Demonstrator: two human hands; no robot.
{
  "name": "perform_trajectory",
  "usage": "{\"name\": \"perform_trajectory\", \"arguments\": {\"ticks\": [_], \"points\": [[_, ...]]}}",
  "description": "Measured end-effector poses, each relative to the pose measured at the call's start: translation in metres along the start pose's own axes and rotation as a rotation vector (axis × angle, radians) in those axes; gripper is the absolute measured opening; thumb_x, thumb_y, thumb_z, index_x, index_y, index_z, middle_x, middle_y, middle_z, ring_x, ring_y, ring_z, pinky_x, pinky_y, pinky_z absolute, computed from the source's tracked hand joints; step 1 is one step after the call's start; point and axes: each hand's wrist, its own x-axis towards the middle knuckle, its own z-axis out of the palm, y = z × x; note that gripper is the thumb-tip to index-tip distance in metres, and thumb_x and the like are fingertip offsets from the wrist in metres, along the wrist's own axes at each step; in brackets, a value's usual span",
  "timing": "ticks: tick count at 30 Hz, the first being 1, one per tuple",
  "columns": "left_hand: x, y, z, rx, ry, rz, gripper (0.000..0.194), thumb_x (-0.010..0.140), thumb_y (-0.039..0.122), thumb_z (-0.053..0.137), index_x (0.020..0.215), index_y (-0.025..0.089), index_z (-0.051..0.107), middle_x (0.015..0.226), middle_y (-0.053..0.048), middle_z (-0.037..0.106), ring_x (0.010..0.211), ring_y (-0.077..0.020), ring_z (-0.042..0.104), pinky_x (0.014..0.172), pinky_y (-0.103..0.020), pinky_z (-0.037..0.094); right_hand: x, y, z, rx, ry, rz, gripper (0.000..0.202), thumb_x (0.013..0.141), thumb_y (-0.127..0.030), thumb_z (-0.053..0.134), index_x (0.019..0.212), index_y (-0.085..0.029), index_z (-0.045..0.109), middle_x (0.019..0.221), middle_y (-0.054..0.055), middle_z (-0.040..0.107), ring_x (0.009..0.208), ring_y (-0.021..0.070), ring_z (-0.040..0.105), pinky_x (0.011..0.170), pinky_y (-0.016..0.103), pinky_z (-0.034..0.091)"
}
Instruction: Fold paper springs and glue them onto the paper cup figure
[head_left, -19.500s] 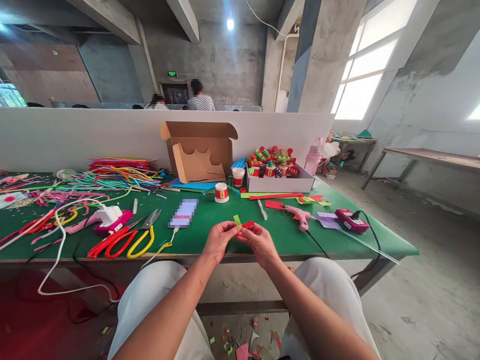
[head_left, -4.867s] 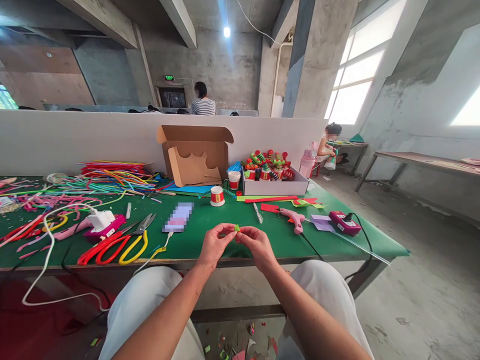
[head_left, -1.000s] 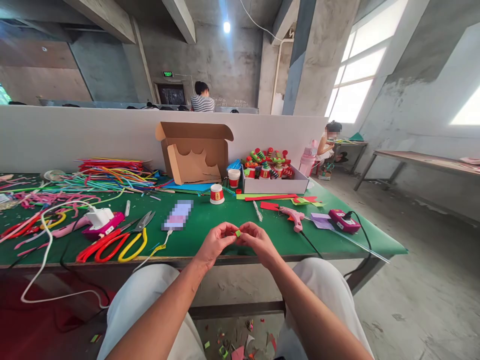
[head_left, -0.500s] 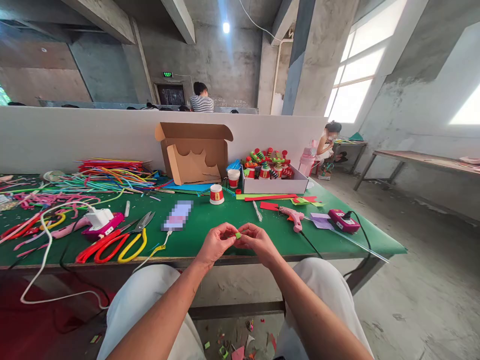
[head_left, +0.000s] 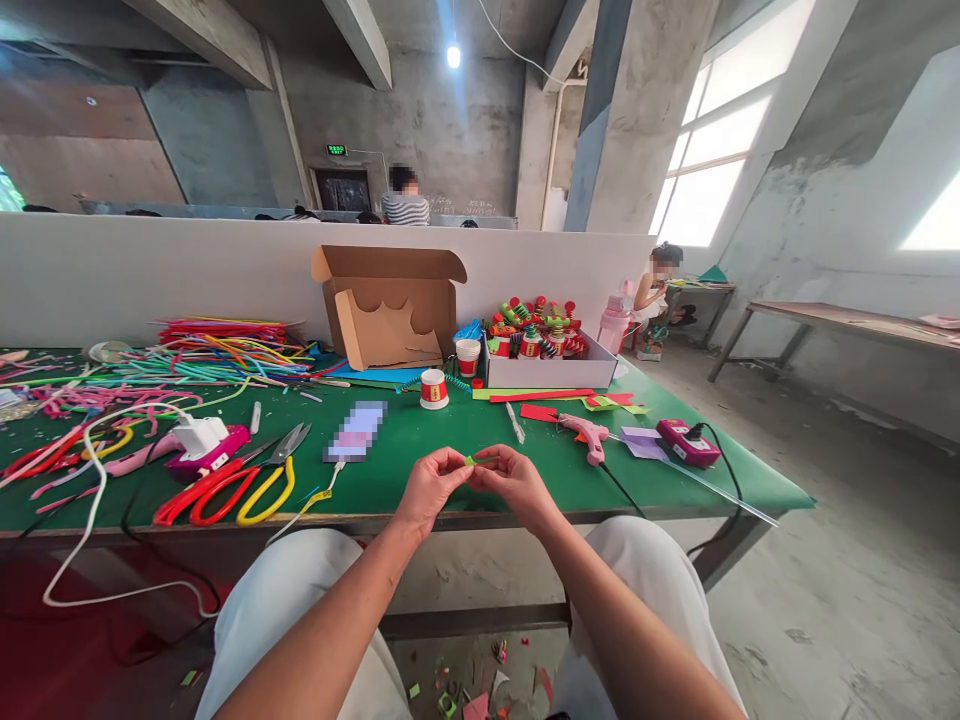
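Observation:
Both hands meet over the front edge of the green table (head_left: 480, 490). My left hand (head_left: 433, 487) pinches a small piece of light green paper (head_left: 469, 461) between thumb and forefinger. From the other side, my right hand (head_left: 514, 482) has its fingertips closed on the same piece. Most of the paper is hidden by the fingers. Beyond the hands stands an upside-down red and white paper cup (head_left: 433, 389) with a coiled teal strip at each side. A pink glue gun (head_left: 590, 437) lies right of my right hand, and a white pen-like tool (head_left: 515, 423) lies nearer.
Scissors (head_left: 262, 480), a phone (head_left: 355, 432) and a purple power strip (head_left: 206, 455) with trailing cables lie left. A white box (head_left: 551, 373) of decorated cups and an open cardboard box (head_left: 394, 310) stand behind. Another power strip (head_left: 686, 443) sits right. A co-worker (head_left: 654, 285) sits beyond.
The fingers have shifted slightly and turned the green paper, so less of its face shows. Both hands stay in nearly the same place.

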Motion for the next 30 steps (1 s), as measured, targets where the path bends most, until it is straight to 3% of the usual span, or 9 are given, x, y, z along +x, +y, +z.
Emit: {"name": "perform_trajectory", "arguments": {"ticks": [7, 15, 21, 27, 30], "points": [[0.001, -0.006, 0.004, -0.114, 0.104, -0.030, 0.027, 0.052, 0.033, 0.079, 0.057, 0.017, 0.058, 0.057, 0.003, 0.058, 0.059, -0.0109, 0.052, 0.064, -0.025, 0.043, 0.005, 0.012, 0.003, -0.187, 0.147, -0.092, 0.027, 0.058, -0.038, 0.078, 0.073, -0.020, 0.066, 0.072, 0.002, 0.070, 0.069, 0.0197, 0.067, 0.072, 0.034, 0.053], [0.000, -0.001, 0.005, -0.292, 0.030, -0.107, 0.034, 0.050, 0.028, 0.081, 0.077, 0.014, 0.068, 0.073, -0.003, 0.069, 0.068, -0.0143, 0.061, 0.074, -0.030, 0.048, -0.001, 0.001, 0.009, 0.024, 0.104, -0.021, 0.034, 0.055, -0.041, 0.081, 0.076, -0.018, 0.067, 0.073, 0.002, 0.071, 0.071, 0.0179, 0.068, 0.077, 0.032, 0.054], [0.000, 0.000, 0.007, -0.248, 0.092, -0.065, 0.034, 0.049, 0.026, 0.081, 0.077, 0.014, 0.066, 0.070, -0.001, 0.067, 0.066, -0.0132, 0.061, 0.070, -0.027, 0.048, 0.000, 0.005, 0.011, 0.141, 0.182, -0.002, 0.042, 0.048, -0.035, 0.085, 0.076, -0.020, 0.058, 0.064, -0.003, 0.067, 0.059, 0.0131, 0.064, 0.067, 0.027, 0.052], [0.002, -0.001, 0.005, -0.247, 0.153, -0.080, 0.040, 0.045, 0.024, 0.082, 0.078, 0.015, 0.063, 0.068, 0.000, 0.068, 0.064, -0.0123, 0.062, 0.063, -0.023, 0.047, 0.000, 0.013, 0.016, 0.116, 0.163, 0.008, 0.044, 0.053, -0.041, 0.082, 0.082, -0.020, 0.056, 0.066, -0.003, 0.065, 0.054, 0.0113, 0.061, 0.061, 0.026, 0.051], [0.002, 0.000, -0.001, -0.305, 0.143, -0.119, 0.043, 0.048, 0.025, 0.083, 0.084, 0.015, 0.061, 0.071, -0.002, 0.071, 0.068, -0.0141, 0.065, 0.064, -0.024, 0.049, 0.008, 0.002, -0.001, -0.013, 0.196, -0.054, 0.040, 0.062, -0.047, 0.075, 0.086, -0.020, 0.059, 0.074, -0.002, 0.064, 0.055, 0.0119, 0.061, 0.060, 0.028, 0.052]]}}
